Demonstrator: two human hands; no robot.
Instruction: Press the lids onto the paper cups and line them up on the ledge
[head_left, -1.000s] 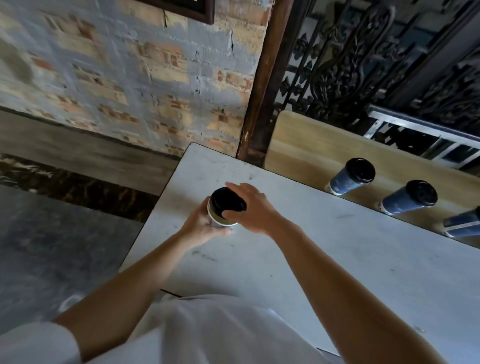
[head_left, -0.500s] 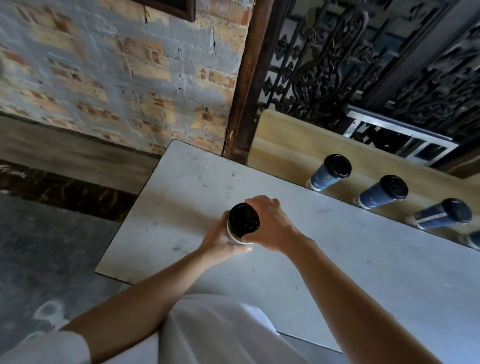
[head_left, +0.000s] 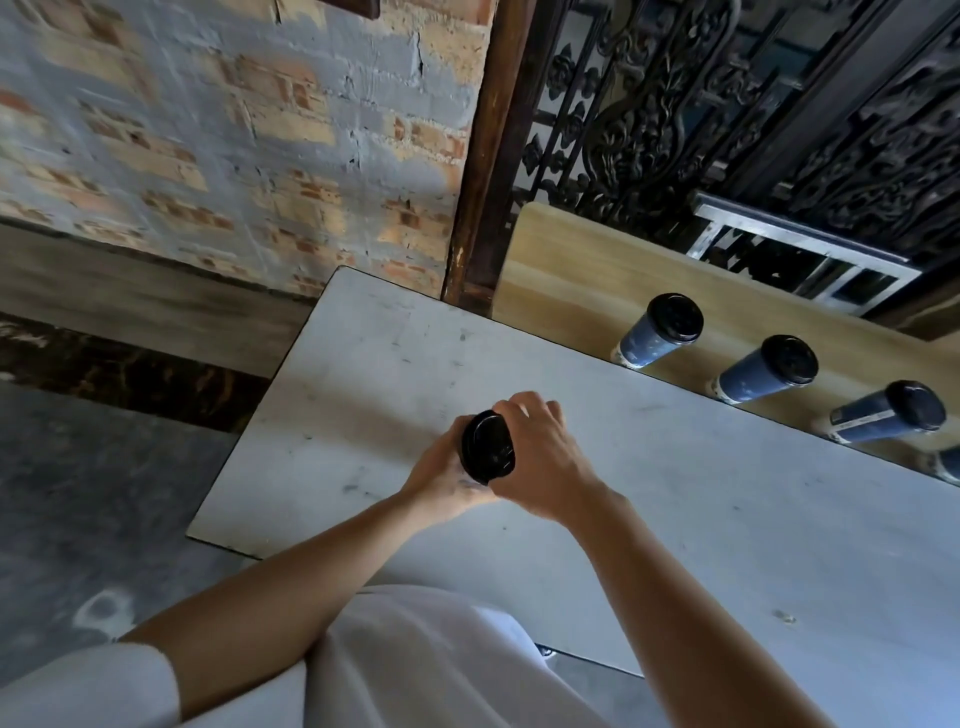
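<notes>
Pale counter (head_left: 727, 519) runs below the wooden ledge (head_left: 571, 270) where lidded cups (head_left: 769, 371) stand in a row; short of that ledge the left hand (head_left: 441, 478) grips a hidden cup, the right hand (head_left: 540, 462) curls over its black lid (head_left: 487, 446), seemingly seating it; next, carry it up beside them.

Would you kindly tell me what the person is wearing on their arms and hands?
The left hand and right hand are bare: no gloves, rings or watch show. The left arm is bare up to a white sleeve on the upper arm; the right arm leaves the frame before any sleeve shows.
</notes>
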